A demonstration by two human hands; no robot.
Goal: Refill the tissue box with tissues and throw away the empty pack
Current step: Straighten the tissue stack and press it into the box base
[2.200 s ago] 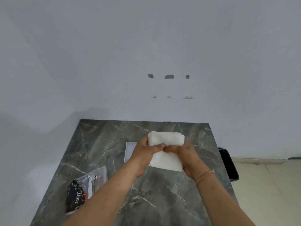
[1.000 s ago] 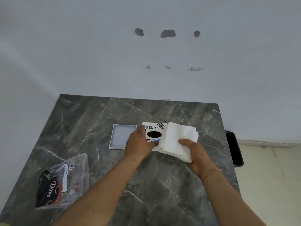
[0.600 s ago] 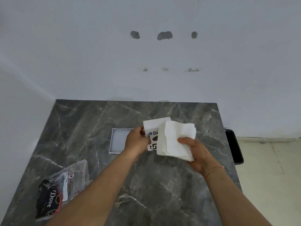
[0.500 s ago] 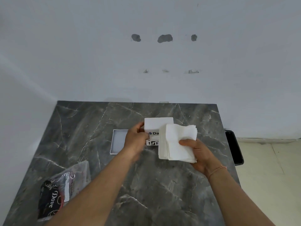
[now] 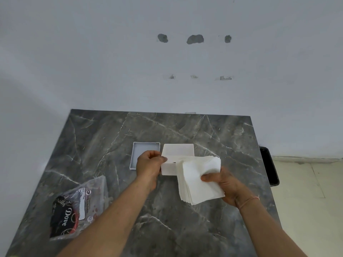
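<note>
Grey marble table (image 5: 185, 229) vs pale wall (image 5: 111, 52) w/ patched holes; beige tiled floor (image 5: 306, 182) rt.

Open marble worktop (image 5: 185, 229) along the near edge and across the far strip below the wall. Mid-worktop occupied: white box (image 5: 177, 154), shallow tray (image 5: 144, 154) just beside it toward the left edge. Plastic pack (image 5: 78, 206) near the left front corner. Black bin (image 5: 269, 166) beyond the right edge, on the floor.

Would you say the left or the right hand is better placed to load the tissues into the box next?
Right hand: it already grips the tissue stack beside the tissue box, which the left hand steadies.
</note>
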